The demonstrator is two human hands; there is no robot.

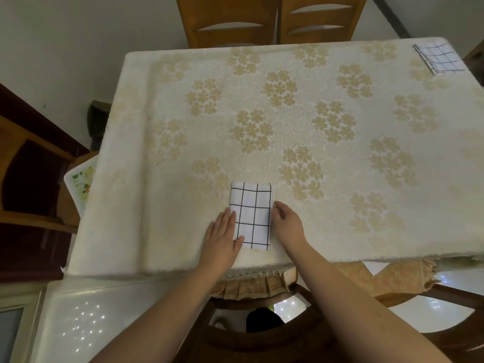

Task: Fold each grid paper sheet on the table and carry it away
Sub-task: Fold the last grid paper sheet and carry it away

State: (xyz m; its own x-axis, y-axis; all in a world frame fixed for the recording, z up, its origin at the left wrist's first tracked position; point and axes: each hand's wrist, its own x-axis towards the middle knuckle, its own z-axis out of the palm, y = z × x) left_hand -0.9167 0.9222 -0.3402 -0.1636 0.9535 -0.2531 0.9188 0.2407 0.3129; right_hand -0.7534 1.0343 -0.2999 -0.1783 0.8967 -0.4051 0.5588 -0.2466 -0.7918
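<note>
Near the table's [340, 231] front edge, a folded grid paper sheet [252, 216] lies between both hands. Left hand [221, 237] presses flat, fingers spread on its left side; right hand [286, 224] curls fingertips against its right edge. Another folded grid paper [438, 58] sits at the far right corner. No readable writing.
</note>
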